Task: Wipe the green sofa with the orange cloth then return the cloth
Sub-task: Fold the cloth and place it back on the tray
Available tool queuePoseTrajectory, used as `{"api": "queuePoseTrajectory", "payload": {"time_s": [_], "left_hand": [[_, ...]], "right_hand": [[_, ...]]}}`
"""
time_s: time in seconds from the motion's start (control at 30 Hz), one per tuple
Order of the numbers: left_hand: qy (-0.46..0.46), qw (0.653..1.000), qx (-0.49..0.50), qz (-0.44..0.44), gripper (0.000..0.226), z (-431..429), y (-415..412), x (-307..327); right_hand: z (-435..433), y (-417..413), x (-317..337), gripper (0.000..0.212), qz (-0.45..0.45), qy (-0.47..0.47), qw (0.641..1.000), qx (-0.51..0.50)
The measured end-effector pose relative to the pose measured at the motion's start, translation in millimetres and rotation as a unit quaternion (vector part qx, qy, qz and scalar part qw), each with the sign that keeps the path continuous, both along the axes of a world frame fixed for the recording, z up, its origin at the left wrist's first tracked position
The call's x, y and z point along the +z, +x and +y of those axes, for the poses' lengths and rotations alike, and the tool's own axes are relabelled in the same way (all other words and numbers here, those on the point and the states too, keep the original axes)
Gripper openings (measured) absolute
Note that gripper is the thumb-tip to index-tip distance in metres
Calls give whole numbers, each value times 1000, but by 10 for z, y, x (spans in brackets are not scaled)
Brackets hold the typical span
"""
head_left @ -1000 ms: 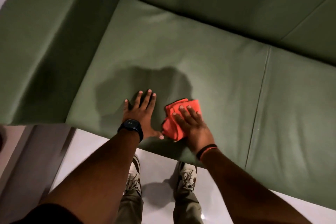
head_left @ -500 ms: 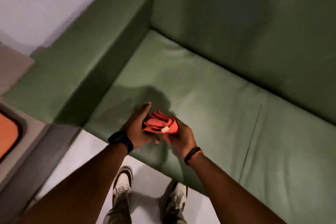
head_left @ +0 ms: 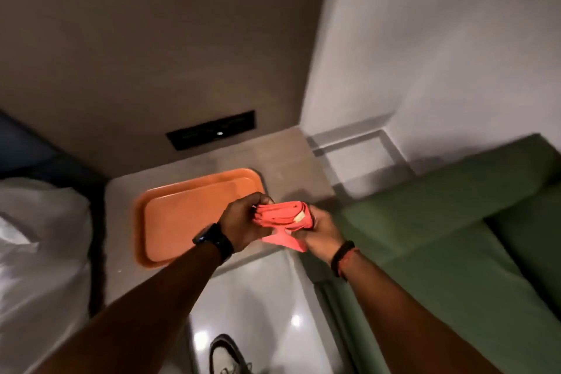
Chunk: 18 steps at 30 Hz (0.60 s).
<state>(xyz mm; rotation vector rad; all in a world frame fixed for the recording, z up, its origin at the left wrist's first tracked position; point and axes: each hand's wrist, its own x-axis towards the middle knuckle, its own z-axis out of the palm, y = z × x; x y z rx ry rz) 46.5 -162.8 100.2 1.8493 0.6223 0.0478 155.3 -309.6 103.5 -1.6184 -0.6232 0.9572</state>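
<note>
The orange cloth (head_left: 283, 220) is bunched and folded between both hands, with a small pale label showing on its right side. My left hand (head_left: 243, 222) grips its left end and my right hand (head_left: 321, 229) holds its right end and a hanging corner. The cloth hangs in the air above the right edge of a beige side table (head_left: 291, 173), beside an orange tray (head_left: 182, 222). The green sofa (head_left: 455, 237) lies at the right, its armrest nearest the hands.
The orange tray lies flat on the side table. A black switch panel (head_left: 212, 129) is set in the wall behind it. White bedding (head_left: 39, 252) fills the left. Glossy floor (head_left: 258, 307) and one shoe (head_left: 227, 355) show below.
The cloth was lifted off the sofa seat into both hands. The view swung left from the sofa to the side table and tray, and the hands carried the cloth that way.
</note>
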Motion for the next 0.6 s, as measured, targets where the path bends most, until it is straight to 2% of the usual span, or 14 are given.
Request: {"api": "queuePoseTrajectory", "payload": {"time_s": [0.03, 0.1, 0.17, 0.23, 0.33, 0.43, 0.5, 0.6], "left_hand": [[64, 998, -2, 9, 15, 221, -104, -54], [147, 989, -12, 20, 24, 559, -248, -233], [234, 972, -20, 25, 26, 947, -442, -477], [320, 946, -33, 41, 24, 1249, -601, -827], [406, 910, -44, 79, 27, 1471, -756, -1327], [455, 882, -48, 108, 31, 1521, -865, -1783], [463, 878, -45, 113, 32, 1542, -915, -2030], [442, 884, -62, 142, 42, 1496, -1005, -2333]], "right_hand": [[271, -56, -82, 44, -35, -16, 999, 18], [688, -133, -289, 43, -132, -32, 990, 44], [1137, -255, -615, 45, -261, -24, 959, 107], [1475, -332, -981, 53, -370, -13, 908, 194], [1774, -349, -1507, 53, -531, 5, 793, 299], [1962, -322, -1975, 37, -602, 19, 712, 361], [1996, -307, -2195, 39, -617, 3, 681, 394], [1994, -323, -2441, 49, -590, -59, 653, 471]]}}
